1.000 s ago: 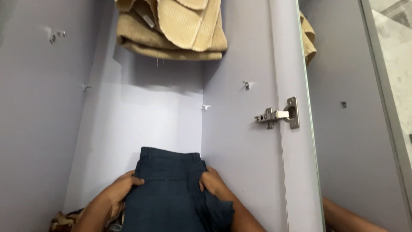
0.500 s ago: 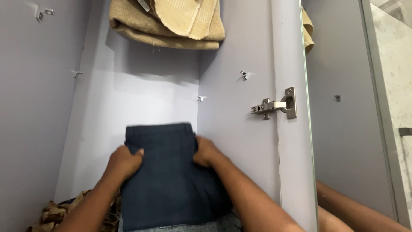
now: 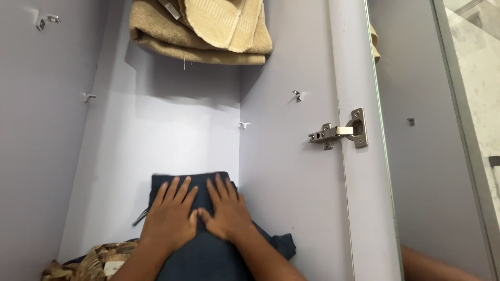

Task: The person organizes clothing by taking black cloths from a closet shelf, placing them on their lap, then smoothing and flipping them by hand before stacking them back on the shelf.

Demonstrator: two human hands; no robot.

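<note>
Inside cupboard | left hand (image 3: 169,221), right hand (image 3: 227,213) flat, grip open, on folded dark garment (image 3: 208,255)

I see dark blue cloth (image 3: 208,250), matt and smooth-woven, under my left hand (image 3: 171,218) and right hand (image 3: 226,213). Tan towels (image 3: 208,31) above look coarse, looped, matt. Cupboard walls (image 3: 172,135) are smooth matt grey laminate. Hinge (image 3: 338,130) and shelf pegs (image 3: 297,95) are shiny metal. Patterned brown fabric (image 3: 88,263) is soft and matt.

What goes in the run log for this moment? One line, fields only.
left hand: flat on folded dark blue garment | right hand: flat on it | place: grey wardrobe | above: tan towels
</note>
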